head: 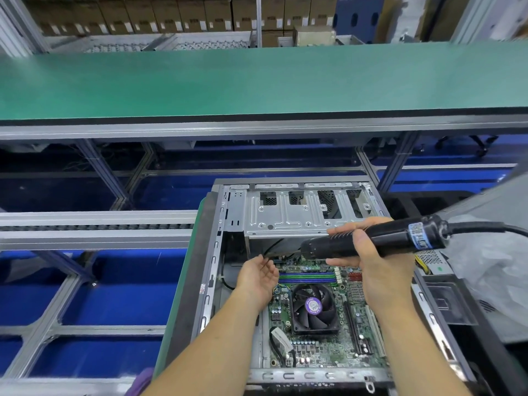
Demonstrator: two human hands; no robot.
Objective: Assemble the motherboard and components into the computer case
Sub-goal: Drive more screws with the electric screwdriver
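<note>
An open metal computer case (208, 281) lies flat in front of me. Inside it sits the green motherboard (328, 347) with a black CPU fan (314, 308) and blue memory slots (307, 277). My right hand (371, 258) grips a black electric screwdriver (371, 238), held almost level above the board's far edge, its tip pointing left. My left hand (258, 278) hovers palm-up over the board's far left corner, fingers relaxed, fingertips near a black cable (271, 248). Whether it holds a screw cannot be seen.
The silver drive cage (300, 212) fills the case's far end. The screwdriver's cord (485, 227) runs off to the right. A power supply (431, 261) and plastic wrap (491, 267) lie on the right. Roller rails (97, 227) and a green conveyor belt (257, 81) lie beyond.
</note>
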